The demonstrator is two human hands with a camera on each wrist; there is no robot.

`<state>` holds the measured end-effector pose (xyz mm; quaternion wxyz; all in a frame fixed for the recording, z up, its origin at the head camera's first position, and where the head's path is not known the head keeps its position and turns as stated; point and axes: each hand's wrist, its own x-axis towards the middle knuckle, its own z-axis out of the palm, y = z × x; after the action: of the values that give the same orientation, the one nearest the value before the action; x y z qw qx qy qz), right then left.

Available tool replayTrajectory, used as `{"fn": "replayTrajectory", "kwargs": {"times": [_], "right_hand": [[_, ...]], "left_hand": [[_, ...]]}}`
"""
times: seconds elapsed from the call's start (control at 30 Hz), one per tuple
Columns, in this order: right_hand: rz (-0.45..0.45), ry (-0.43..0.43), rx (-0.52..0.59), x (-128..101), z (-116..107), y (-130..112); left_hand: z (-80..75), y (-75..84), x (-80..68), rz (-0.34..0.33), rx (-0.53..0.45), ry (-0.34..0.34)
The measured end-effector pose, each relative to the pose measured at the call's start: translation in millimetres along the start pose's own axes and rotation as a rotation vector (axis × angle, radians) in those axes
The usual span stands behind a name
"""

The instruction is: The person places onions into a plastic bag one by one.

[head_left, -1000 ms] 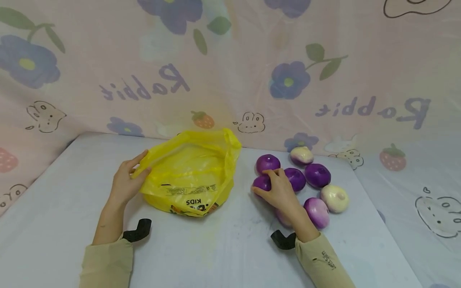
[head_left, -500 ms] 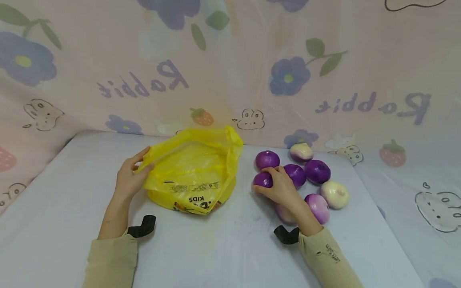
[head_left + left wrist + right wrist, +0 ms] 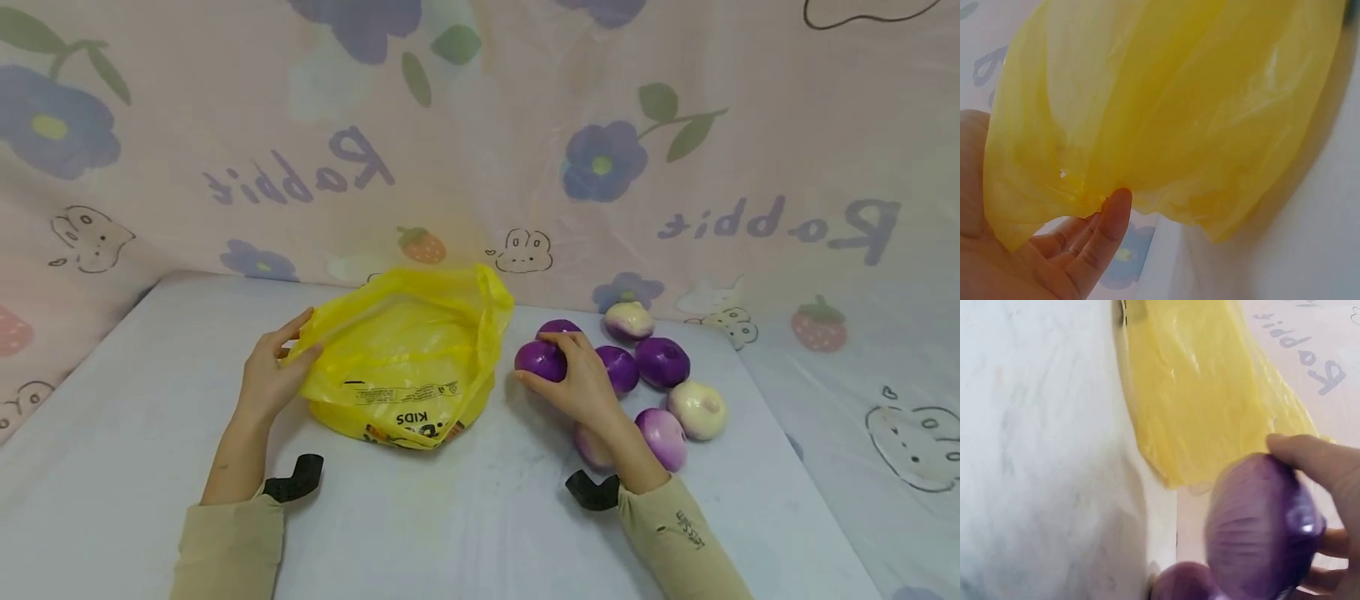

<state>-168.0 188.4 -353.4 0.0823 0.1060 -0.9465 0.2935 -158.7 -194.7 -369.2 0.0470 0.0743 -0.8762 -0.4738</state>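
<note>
Yellow bag (image 3: pixel 405 358) rim pinched by left hand (image 3: pixel 272 377), right hand (image 3: pixel 583 385) gripping purple onion (image 3: pixel 540 360), seemingly lifted.

The yellow bag (image 3: pixel 405 358) is thin, glossy, crinkled plastic film, half translucent, with print near its lower edge. The purple onion (image 3: pixel 542 360) beside the bag has a smooth, shiny skin with fine ribs. The table (image 3: pixel 465 517) under the bag looks matt and pale. Behind the bag hangs a soft, printed cloth backdrop (image 3: pixel 480 150).
</note>
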Motion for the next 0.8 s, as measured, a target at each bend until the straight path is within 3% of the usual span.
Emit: {"fn": "replayTrajectory", "kwargs": {"times": [0.27,0.8], "right_hand": [[-0.061,0.114,0.077,5.9,-2.9,-11.8],[-0.162,0.2,0.122,14.3,-20.1,-36.1]], "left_hand": [[-0.3,2.7,-1.5,0.029,0.016,0.0],[3.4,8.6,-1.3,0.037,0.029,-0.027]]}}
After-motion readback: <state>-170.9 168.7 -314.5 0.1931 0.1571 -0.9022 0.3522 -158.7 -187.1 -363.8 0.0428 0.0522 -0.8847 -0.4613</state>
